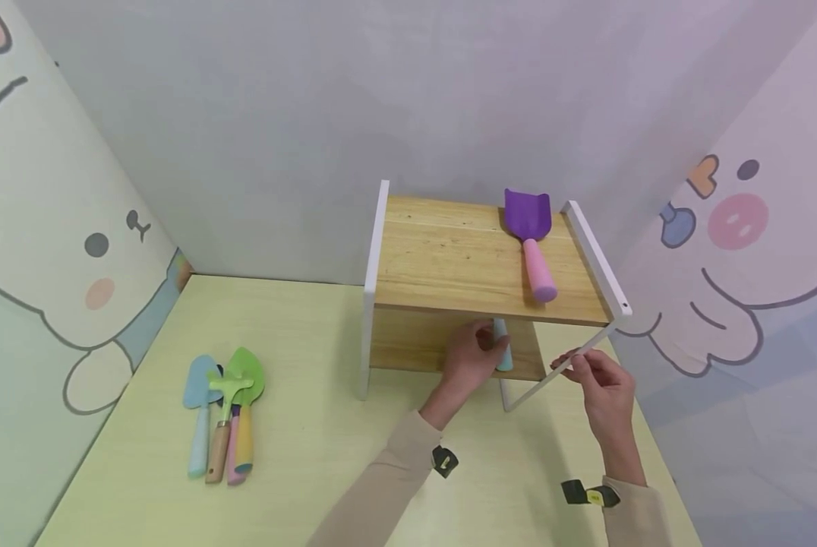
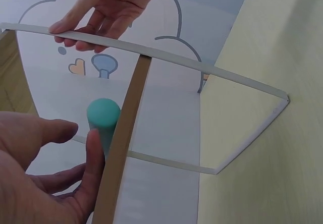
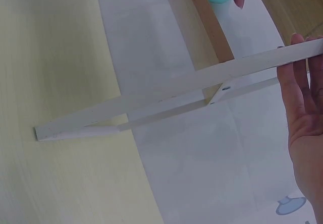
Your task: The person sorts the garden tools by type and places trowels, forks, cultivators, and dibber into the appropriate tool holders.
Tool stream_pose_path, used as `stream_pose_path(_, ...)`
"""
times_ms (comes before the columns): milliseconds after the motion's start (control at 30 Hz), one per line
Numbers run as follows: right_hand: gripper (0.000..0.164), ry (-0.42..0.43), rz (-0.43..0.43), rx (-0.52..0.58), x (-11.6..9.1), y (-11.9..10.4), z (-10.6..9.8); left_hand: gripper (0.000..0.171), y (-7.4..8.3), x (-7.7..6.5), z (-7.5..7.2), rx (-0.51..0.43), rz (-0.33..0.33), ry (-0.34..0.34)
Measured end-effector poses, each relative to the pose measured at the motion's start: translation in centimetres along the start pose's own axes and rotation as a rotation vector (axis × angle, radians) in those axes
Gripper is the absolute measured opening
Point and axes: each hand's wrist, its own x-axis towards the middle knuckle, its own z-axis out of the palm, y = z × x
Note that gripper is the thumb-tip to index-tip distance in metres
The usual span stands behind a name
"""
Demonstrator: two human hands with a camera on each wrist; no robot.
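A two-tier wooden shelf [image 1: 449, 258] with white metal sides stands on the table. On its lower board [image 1: 408, 342] lies a tool with a light blue handle [image 1: 504, 357]; its far end is hidden under the top board. My left hand [image 1: 471, 355] is beside this handle, a fingertip right at it and the thumb apart from it. In the left wrist view the handle's teal end [image 2: 104, 113] faces the camera. My right hand [image 1: 607, 387] holds the white side frame [image 1: 562, 366] between thumb and fingers. A purple shovel with a pink handle [image 1: 538, 270] lies on the top board.
At the left of the table lies a group of garden tools: a light blue shovel [image 1: 200, 410], a green rake with a brown handle [image 1: 222, 425], a green shovel with a yellow handle [image 1: 246, 410], and a pink handle [image 1: 234, 456]. Cartoon-printed cloth walls [image 1: 449, 99] surround the table.
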Motion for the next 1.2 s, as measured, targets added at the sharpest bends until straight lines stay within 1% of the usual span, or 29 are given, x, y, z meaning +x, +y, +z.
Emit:
stream_pose_path(100, 0.013, 0.004, 0.003, -0.010, 0.0, 0.0, -0.1, 0.036, 0.1, -0.4, -0.3, -0.041, 0.010, 0.005)
stream_pose_path(167, 0.013, 0.003, -0.001, -0.005, 0.0, 0.1, -0.1, 0.035, 0.1, -0.6, -0.5, -0.064, 0.028, 0.006)
stream_pose_path(367, 0.012, -0.003, -0.010, 0.004, -0.1, 0.1, 0.0, 0.030, -0.1, -1.3, -1.0, -0.128, 0.096, 0.018)
stream_pose_path(500, 0.013, -0.013, -0.031, 0.035, 0.0, 0.2, 0.1, 0.026, -0.4, -1.9, -1.6, -0.181, 0.148, 0.018)
stream_pose_path(633, 0.013, -0.019, -0.043, 0.050, 0.0, 0.2, 0.1, 0.024, -0.7, -2.6, -2.4, -0.221, 0.173, 0.005)
stream_pose_path(867, 0.013, -0.013, -0.032, 0.040, -0.1, 0.3, 0.0, 0.021, -1.5, -3.7, -3.4, -0.226, 0.179, -0.003)
stream_pose_path(1000, 0.013, -0.003, -0.021, 0.032, -0.2, 0.3, -0.1, 0.023, -1.8, -4.4, -3.9, -0.225, 0.189, -0.009)
stream_pose_path(1100, 0.013, -0.009, -0.034, 0.043, -0.1, 0.3, 0.0, 0.025, -1.9, -4.9, -4.4, -0.222, 0.203, -0.012)
stream_pose_path(1200, 0.013, -0.029, -0.069, 0.087, 0.0, 0.5, 0.1, 0.025, -2.2, -5.3, -4.8, -0.204, 0.224, -0.005)
